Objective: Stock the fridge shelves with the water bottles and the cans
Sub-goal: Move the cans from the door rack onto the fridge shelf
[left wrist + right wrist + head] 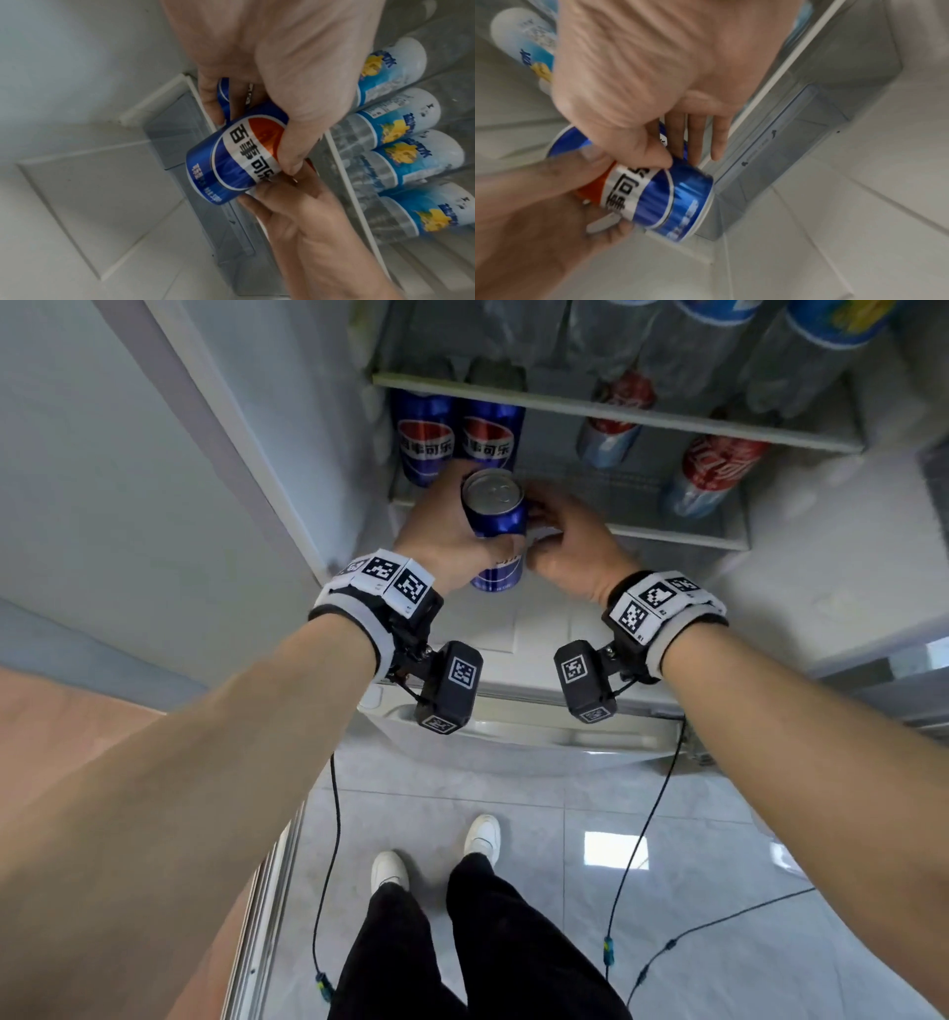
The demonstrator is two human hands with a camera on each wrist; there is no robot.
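Note:
A blue cola can (496, 522) with a silver top is held between both hands just in front of the fridge's lower shelf (678, 537), at its left end. My left hand (445, 532) wraps it from the left, thumb across the logo (290, 150). My right hand (562, 541) holds it from the right, thumb on the front and fingers (693, 138) behind. Two more blue cans (424, 440) stand at the back left of that shelf. Red cans (715, 472) stand further right.
Water bottles (401, 125) with blue and yellow labels line the upper shelf (616, 414). The fridge's left inner wall (287, 428) is close beside the cans. A closed white drawer front (513, 629) sits below the hands. Tiled floor and cables lie underfoot.

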